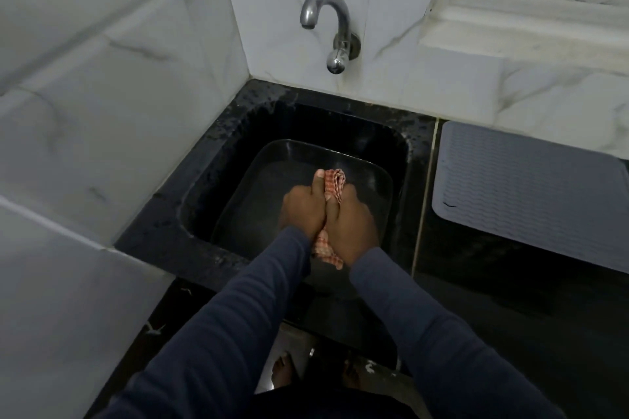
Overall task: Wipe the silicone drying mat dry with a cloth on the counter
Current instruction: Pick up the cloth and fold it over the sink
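Observation:
Both my hands grip an orange-and-white checked cloth point(334, 181), bunched into a roll, over the black sink point(218, 160). My left hand point(304, 208) and my right hand point(352, 226) press side by side around it; its ends stick out above the knuckles and below the wrists. The grey ribbed silicone drying mat point(531, 194) lies flat on the black counter point(476, 282) to the right of the sink, apart from both hands.
A dark rectangular tub point(371, 177) holding water sits inside the sink under my hands. A chrome tap point(328, 27) juts from the white tiled wall above. A window ledge point(531, 20) runs at upper right. My bare feet show below the counter edge.

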Available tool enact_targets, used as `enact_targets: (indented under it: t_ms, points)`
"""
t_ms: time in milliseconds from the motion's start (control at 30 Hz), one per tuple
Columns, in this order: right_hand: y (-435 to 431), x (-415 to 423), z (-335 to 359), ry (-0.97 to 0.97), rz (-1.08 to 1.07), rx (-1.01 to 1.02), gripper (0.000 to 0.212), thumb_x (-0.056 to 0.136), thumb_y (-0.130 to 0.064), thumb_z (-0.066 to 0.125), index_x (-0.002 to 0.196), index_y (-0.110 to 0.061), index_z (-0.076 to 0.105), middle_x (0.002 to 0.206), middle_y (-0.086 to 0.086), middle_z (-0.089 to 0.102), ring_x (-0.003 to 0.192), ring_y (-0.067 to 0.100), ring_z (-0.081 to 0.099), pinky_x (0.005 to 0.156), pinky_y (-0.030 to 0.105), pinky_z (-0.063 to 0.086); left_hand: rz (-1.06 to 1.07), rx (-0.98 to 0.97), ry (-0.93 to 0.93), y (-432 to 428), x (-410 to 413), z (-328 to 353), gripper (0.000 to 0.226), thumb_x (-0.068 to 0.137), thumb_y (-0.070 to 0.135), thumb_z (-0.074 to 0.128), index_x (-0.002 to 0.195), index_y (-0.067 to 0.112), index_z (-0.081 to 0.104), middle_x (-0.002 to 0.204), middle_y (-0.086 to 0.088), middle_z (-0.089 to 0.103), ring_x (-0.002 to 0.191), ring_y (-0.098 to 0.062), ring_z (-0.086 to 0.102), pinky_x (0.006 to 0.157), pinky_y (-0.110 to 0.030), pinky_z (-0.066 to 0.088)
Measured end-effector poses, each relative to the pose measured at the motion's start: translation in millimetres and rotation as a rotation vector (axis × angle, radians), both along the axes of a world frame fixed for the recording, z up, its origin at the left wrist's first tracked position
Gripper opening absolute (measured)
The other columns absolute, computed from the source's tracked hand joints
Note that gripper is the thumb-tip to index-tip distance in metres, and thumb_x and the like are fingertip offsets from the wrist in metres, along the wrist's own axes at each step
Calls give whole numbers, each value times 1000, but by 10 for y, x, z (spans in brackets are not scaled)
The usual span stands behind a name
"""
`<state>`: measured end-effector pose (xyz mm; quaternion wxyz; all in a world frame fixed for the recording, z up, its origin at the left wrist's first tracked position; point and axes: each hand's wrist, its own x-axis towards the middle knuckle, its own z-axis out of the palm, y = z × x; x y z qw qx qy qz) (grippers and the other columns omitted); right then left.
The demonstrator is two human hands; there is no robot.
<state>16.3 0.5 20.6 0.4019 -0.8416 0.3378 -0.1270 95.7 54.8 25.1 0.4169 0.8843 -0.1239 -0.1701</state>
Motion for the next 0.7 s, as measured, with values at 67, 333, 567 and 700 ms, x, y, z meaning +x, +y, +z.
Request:
enact_targets:
  t_ms: [67,333,567,700]
  points:
    - [-28,14,40,-63,-2,34,20,99,-36,41,103,-18,46,95,7,64,84,27,62,78,46,53,103,-7,8,-4,68,74,70,93,65,33,76,9,71,90,-15,71,90,-29,65,86,-38,50]
    - [-279,167,123,-291,-55,245,28,97,-46,46,89,-26,64,83,-6,68,77,10,65,72,33,53,-9,-213,134,-31,233,359,75,80,81,32,79,17,71,80,-3,72,77,-18,69,80,-40,56]
    - [-403,420,126,-329,19,566,26,100,-28,50,87,-18,70,84,5,73,80,17,69,74,34,54,-135,-477,410,-11,363,249,39,92,47,58,100,11,70,96,-10,74,89,-21,70,84,-39,57]
    - [-629,611,94,-473,-64,886,37,101,-38,48,114,-8,66,106,12,73,98,29,70,85,45,56,-141,-599,478,101,811,256,31,98,23,53,111,-3,65,104,-18,70,89,-24,68,83,-37,57]
